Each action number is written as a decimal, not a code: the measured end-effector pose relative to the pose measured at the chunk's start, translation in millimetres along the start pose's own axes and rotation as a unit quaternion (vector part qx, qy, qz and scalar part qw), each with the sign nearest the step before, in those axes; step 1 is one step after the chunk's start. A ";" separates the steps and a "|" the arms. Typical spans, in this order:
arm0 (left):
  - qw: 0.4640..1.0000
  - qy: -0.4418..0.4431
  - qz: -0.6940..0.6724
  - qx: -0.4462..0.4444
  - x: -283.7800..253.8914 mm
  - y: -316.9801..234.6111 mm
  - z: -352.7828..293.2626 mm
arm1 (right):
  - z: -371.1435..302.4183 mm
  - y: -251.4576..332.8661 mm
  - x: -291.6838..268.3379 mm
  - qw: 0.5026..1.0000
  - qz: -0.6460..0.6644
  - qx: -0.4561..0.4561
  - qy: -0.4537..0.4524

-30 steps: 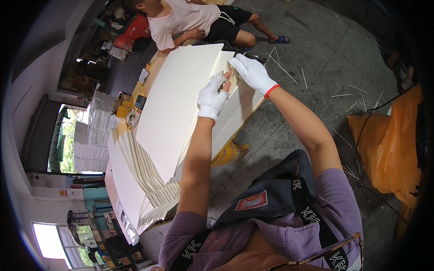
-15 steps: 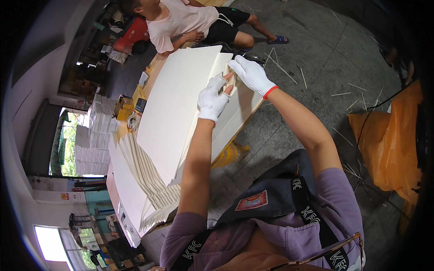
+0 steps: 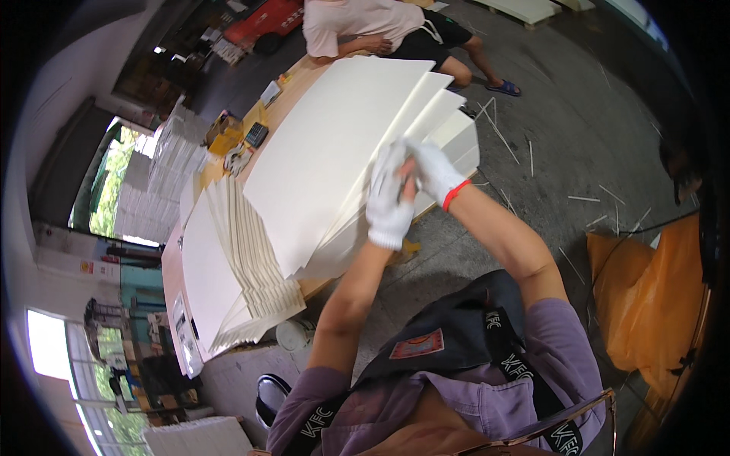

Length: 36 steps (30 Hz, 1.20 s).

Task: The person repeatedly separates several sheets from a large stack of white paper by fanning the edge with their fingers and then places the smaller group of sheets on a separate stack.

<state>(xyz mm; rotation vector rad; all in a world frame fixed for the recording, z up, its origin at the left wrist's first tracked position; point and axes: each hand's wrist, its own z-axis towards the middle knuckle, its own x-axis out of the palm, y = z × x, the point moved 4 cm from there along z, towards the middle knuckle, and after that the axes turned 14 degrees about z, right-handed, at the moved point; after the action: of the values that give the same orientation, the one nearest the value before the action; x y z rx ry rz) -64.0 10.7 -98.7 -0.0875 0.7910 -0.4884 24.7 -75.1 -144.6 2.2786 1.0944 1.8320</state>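
Observation:
My left hand [image 3: 389, 204], in a white knit glove with bare fingertips, is at the near edge of a fanned stack of large white boards [image 3: 334, 144]. My right hand [image 3: 439, 173], in a white glove with a red cuff, is close against it, over the fanned boards. Both hands are smeared by motion, so I cannot make out whether their fingers grip a board edge. The boards' right ends spread in overlapping steps. To the left lies a second fanned stack of white boards [image 3: 247, 262], its edges in a stepped row.
A wooden table [image 3: 293, 76] carries the stacks, a calculator [image 3: 257, 135] and a yellow box [image 3: 225, 134]. A person in a pink shirt [image 3: 357, 26] is at its far side. White strips [image 3: 531, 158] litter the floor; an orange sheet [image 3: 646, 296] hangs at right.
The right ends of the boards are fanned wider, showing more steps. My hands have moved closer together and toward me, along the near edge. The view has shifted.

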 end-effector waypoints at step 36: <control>0.778 -0.333 -0.282 -0.451 -375.3 86.5 -188.0 | -75.3 -38.2 153.5 0.951 -0.176 -0.077 0.243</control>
<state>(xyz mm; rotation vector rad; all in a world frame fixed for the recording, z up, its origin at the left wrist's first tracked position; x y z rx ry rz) -386.8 276.8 -5.3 -1.3654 0.2061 -0.5462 -49.3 4.2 -7.0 1.4602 1.2495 2.2696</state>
